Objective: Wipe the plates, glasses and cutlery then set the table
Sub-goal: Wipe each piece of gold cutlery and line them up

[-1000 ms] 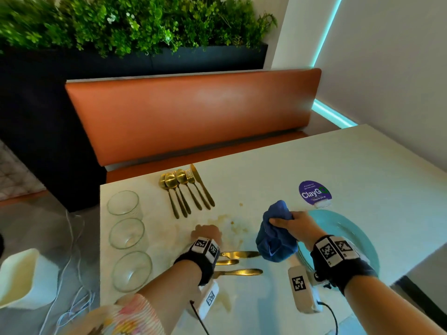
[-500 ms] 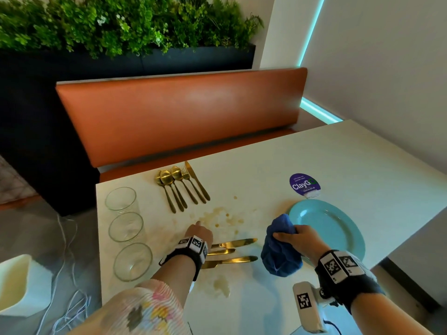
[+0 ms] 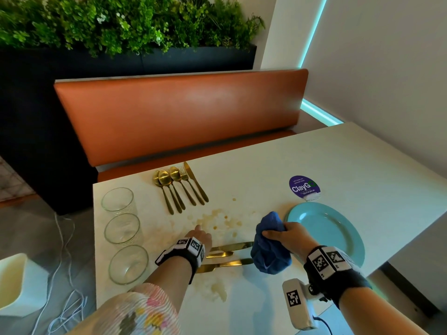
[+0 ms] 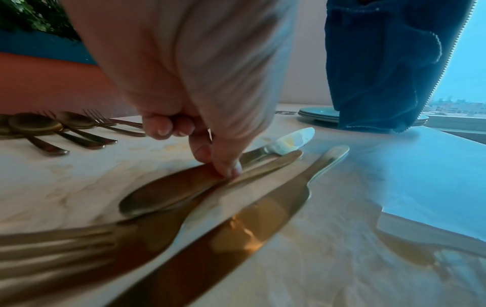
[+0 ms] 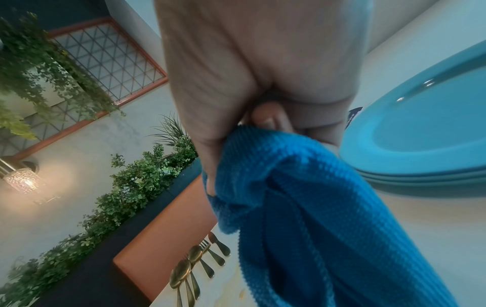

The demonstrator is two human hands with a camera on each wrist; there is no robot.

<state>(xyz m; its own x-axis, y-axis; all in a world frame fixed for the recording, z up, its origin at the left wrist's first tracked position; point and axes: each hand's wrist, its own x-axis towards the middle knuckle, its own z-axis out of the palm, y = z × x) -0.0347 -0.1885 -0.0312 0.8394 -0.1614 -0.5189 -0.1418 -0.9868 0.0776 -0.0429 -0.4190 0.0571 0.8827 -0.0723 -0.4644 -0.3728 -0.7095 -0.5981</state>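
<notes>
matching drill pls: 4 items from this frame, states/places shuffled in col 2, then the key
Column 1:
1. blue cloth
2. teal plates
3. three glasses
4. near cutlery

Column 2:
A. stacked by the table's right edge
B. in a row along the table's left edge
C. bunched in the right hand
D. under the left hand, fingertips picking at a piece

Pairs: 1-C, 2-A, 3-B, 4-D

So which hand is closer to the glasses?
Left. The left hand is on the cutlery just beside the glasses; the right hand, holding the cloth, is farther, by the plate.
</notes>
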